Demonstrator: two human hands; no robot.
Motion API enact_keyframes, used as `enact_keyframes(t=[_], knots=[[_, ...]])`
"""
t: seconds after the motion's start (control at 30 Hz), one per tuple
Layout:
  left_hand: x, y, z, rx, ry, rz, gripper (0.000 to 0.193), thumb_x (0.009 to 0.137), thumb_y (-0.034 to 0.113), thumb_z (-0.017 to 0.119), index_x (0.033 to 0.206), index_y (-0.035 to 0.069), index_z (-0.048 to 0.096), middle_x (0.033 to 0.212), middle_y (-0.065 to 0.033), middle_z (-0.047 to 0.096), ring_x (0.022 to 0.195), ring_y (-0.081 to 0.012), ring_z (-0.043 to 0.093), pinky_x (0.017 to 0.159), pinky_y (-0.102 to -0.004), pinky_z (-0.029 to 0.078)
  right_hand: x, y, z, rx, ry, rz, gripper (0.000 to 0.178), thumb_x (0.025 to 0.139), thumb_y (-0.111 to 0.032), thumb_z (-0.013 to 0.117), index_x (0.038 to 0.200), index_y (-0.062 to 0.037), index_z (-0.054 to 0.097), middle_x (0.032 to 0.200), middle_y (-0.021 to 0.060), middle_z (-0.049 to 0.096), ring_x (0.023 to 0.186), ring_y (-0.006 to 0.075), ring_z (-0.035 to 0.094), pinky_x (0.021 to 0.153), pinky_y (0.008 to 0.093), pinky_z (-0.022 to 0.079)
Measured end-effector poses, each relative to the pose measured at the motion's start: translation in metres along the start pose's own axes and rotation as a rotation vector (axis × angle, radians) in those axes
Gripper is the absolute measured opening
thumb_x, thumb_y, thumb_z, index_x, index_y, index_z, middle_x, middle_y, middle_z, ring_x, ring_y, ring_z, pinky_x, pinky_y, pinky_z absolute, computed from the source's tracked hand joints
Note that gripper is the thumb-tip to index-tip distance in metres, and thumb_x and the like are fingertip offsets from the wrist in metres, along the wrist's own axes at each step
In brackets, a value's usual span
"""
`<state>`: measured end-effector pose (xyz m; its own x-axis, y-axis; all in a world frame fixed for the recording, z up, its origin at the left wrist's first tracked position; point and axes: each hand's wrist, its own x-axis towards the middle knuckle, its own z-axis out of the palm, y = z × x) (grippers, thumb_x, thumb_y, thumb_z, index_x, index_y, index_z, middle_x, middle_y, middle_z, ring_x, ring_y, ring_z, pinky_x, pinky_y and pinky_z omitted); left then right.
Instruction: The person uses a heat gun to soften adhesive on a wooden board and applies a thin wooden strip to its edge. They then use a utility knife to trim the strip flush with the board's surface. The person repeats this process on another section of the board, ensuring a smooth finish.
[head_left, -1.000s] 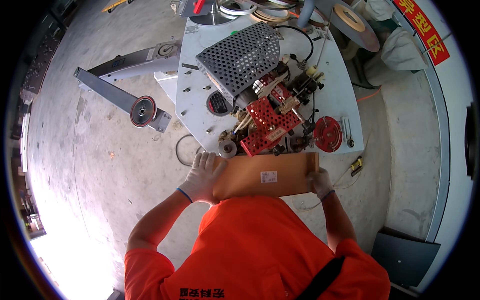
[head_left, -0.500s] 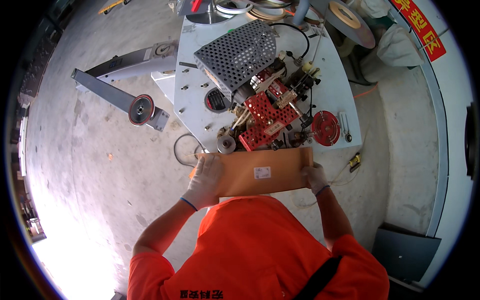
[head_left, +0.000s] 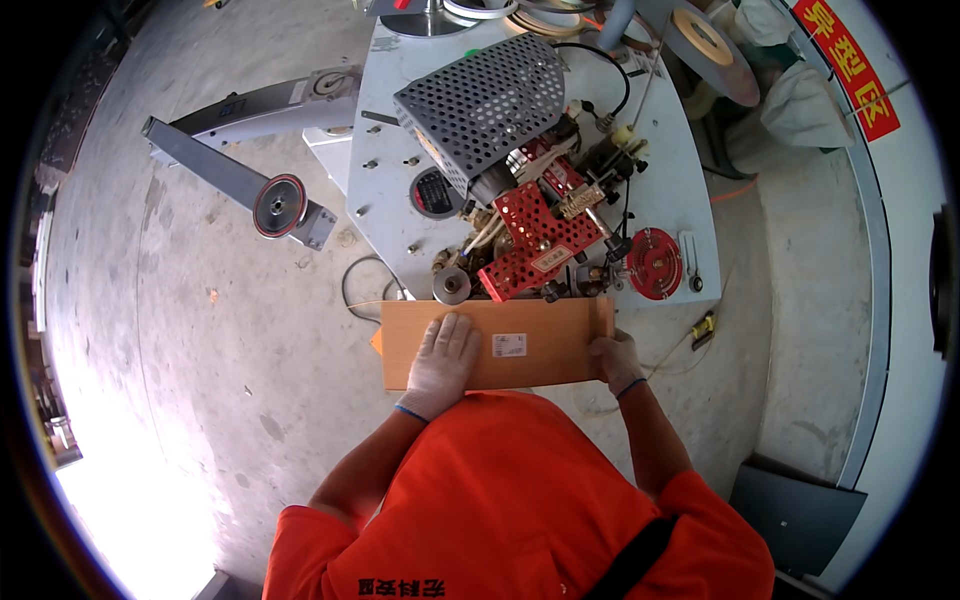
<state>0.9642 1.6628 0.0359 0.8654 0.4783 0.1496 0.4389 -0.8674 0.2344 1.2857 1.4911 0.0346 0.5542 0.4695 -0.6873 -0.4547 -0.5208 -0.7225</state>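
A wood-coloured board (head_left: 550, 365) with a small white label stands in front of me, its far edge against the near side of a machine. On its face my left hand (head_left: 443, 358), in a white glove with a blue cuff, lies flat with fingers stretched out, left of the label. At the right end, my gloved right hand (head_left: 613, 361) grips the board's edge, the fingers partly hidden. Just beyond the board sit a round metal roller (head_left: 451, 286) and a red perforated machine head (head_left: 540, 240).
A grey perforated guard (head_left: 485, 105) covers the machine's middle on a pale worktable (head_left: 385, 200). A red disc (head_left: 655, 263) and wrenches (head_left: 690, 258) lie at its right. Leftward, a metal arm (head_left: 205, 165) with a wheel juts over the concrete floor. A cable (head_left: 348, 285) loops beside the board.
My left hand has slid right from the board's left end onto its face. The board and my right hand have shifted slightly left.
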Motion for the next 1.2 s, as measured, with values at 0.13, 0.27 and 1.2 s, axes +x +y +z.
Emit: enact_keyframes(t=[0.13,0.27,1.2], knots=[[-0.003,-0.006,-0.003,-0.025,-0.019,0.004,0.051,0.095,0.018,0.061,0.143,0.003,0.061,0.156,-0.0207,0.054,0.152,-0.0395,0.047,0.127,-0.0574,0.036,-0.007,-0.005,0.007,-0.047,-0.005,0.020,0.044,0.083,0.002,0.062,0.125,0.0126,0.068,0.107,0.0128,0.072,0.091,0.0263,0.074,0.079,0.0394,0.061],[-0.002,-0.007,-0.018,-0.045,-0.079,-0.008,0.055,0.091,0.015,0.065,0.144,0.002,0.060,0.157,-0.0210,0.053,0.153,-0.0402,0.046,0.128,-0.0578,0.035,-0.016,-0.014,0.018,-0.012,0.002,0.024,0.044,0.084,0.000,0.061,0.126,0.0115,0.068,0.108,0.0131,0.073,0.091,0.0259,0.074,0.078,0.0392,0.062],[-0.007,0.004,-0.016,0.025,-0.139,-0.125,0.072,0.080,0.011,0.073,0.148,-0.008,0.055,0.158,-0.0292,0.050,0.154,-0.0473,0.041,0.130,-0.0596,0.032,-0.004,0.020,0.049,-0.065,-0.076,-0.093,0.024,0.082,-0.010,0.066,0.102,0.0030,0.069,0.078,0.0025,0.061,0.054,0.0139,0.053,0.043,0.0339,0.041]])
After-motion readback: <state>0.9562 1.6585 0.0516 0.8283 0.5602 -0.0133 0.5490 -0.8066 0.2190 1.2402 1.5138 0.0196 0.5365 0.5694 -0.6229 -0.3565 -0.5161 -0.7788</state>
